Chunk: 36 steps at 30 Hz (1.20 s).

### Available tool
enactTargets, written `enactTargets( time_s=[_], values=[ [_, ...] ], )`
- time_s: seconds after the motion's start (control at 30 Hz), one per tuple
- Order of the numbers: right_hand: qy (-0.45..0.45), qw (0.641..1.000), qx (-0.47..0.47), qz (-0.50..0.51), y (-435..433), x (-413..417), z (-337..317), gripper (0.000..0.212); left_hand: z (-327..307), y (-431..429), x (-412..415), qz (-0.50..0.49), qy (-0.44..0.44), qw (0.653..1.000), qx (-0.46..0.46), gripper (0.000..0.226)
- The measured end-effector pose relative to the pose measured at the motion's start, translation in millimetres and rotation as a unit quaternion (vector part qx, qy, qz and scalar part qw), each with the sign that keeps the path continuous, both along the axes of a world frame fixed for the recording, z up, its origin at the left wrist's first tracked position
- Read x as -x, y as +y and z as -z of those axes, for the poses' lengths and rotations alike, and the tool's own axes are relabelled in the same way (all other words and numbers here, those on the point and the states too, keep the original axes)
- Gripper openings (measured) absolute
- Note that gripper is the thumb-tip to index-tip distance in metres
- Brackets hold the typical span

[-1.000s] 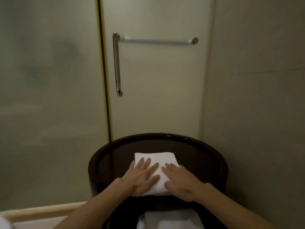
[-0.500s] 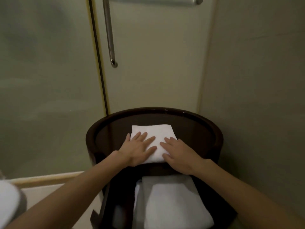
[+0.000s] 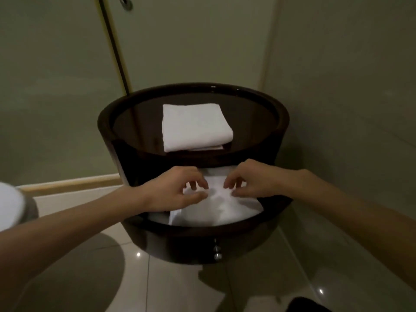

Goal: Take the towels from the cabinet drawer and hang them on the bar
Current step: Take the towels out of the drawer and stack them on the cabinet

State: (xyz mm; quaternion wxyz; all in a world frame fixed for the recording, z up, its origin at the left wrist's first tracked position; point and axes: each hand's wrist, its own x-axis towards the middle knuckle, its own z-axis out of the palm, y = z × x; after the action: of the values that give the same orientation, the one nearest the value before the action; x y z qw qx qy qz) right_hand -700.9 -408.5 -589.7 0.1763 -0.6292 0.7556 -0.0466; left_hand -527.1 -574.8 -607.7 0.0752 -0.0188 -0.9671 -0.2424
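Where fingers (image 3: pixel 198 184) curl: towel (image 3: pixel 216 208) (grip unclear)

White towels (image 3: pixel 196 127), dark brown cabinet (image 3: pixel 282 122)

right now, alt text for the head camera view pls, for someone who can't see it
Both bare hands, left hand and right hand, pinch a white towel in the open drawer of a round dark cabinet. A folded towel lies on top.

Towel (image 3: pixel 195 127) on cabinet (image 3: pixel 281 122).
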Motion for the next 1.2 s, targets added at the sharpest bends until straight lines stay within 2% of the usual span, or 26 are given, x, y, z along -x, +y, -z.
enactTargets(
  time_s=[0.1, 0.2, 0.37, 0.43, 0.53, 0.77, 0.9, 1.0, 1.1, 1.2],
  values=[
    [0.006, 0.998, -0.064, -0.004, 3.3, -4.7, 6.6, 0.047, 11.0, 3.9, 2.8, 0.026, -0.088, 0.994, 0.059, 0.042],
    [0.046, 0.995, -0.09, -0.019, 3.0, -5.1, 16.7, 0.059, 13.2, 10.8, 7.5, 0.033, -0.15, 0.982, 0.112, 0.054],
    [0.077, 0.991, -0.108, -0.028, -0.1, -3.9, 25.7, 0.064, 21.6, 16.6, 13.0, 0.023, -0.161, 0.964, 0.212, 0.068],
    [0.078, 0.991, -0.102, -0.027, 1.7, -4.9, 25.9, 0.064, 23.1, 21.1, 15.6, 0.022, -0.174, 0.95, 0.259, 0.07],
    [0.063, 0.994, -0.085, -0.024, 7.1, -5.0, 27.9, 0.065, 18.7, 28.3, 20.1, 0.022, -0.159, 0.946, 0.281, 0.066],
    [0.042, 0.998, -0.044, -0.032, 12.1, -4.4, 28.3, 0.071, 7.5, 27.4, 27.4, 0.006, -0.126, 0.962, 0.243, 0.037],
    [0.049, 0.998, -0.026, -0.03, 11.5, -11.1, 25.4, 0.078, 1.3, 16.3, 30.3, -0.027, -0.141, 0.983, 0.114, 0.027],
    [0.075, 0.997, -0.012, -0.013, 12.1, -13.8, 22.2, 0.082, -7.8, 4.9, 33.8, -0.05, -0.128, 0.989, 0.05, 0.021],
    [0.097, 0.993, 0.062, -0.004, 11.8, -13.7, 25.3, 0.059, -16.8, -7.0, 35.2, -0.066, -0.12, 0.991, -0.006, 0.015],
    [0.102, 0.989, 0.105, 0.009, 10.1, -11.2, 22.8, 0.036, -23.1, -10.0, 33.3, -0.077, -0.112, 0.99, -0.02, 0.017]
  ],
)
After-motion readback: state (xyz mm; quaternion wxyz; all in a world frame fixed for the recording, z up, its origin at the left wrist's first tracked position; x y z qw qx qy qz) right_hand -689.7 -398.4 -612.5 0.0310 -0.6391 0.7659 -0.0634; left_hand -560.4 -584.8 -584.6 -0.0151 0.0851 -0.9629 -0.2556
